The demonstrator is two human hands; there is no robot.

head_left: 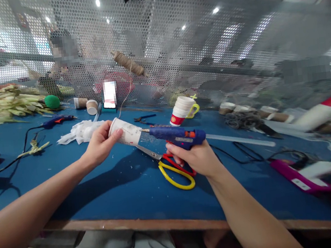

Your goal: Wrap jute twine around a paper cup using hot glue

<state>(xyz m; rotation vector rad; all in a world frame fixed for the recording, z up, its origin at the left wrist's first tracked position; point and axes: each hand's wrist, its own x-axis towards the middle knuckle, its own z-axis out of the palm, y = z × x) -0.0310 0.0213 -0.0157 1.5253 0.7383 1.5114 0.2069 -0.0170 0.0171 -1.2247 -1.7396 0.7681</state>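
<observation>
My left hand (102, 139) is closed around the open end of a white paper cup (128, 132), which lies on its side in the air above the table. In my right hand (196, 156) is a blue hot glue gun (177, 135), with a clear glue stick (242, 140) sticking out of its back. The nozzle points left and is at the base of the cup; whether it touches, I cannot tell. Beneath the glue gun lie scissors (176, 175) with red and yellow handles.
Stacked paper cups (180, 110) stand behind the glue gun. A white plastic bag (82, 132), a second glue gun (58, 120) and corn husks (6, 104) lie to the left. Purple power strips (300, 176) with cords are at both sides. Perforated metal panel (154, 33) closes off the back.
</observation>
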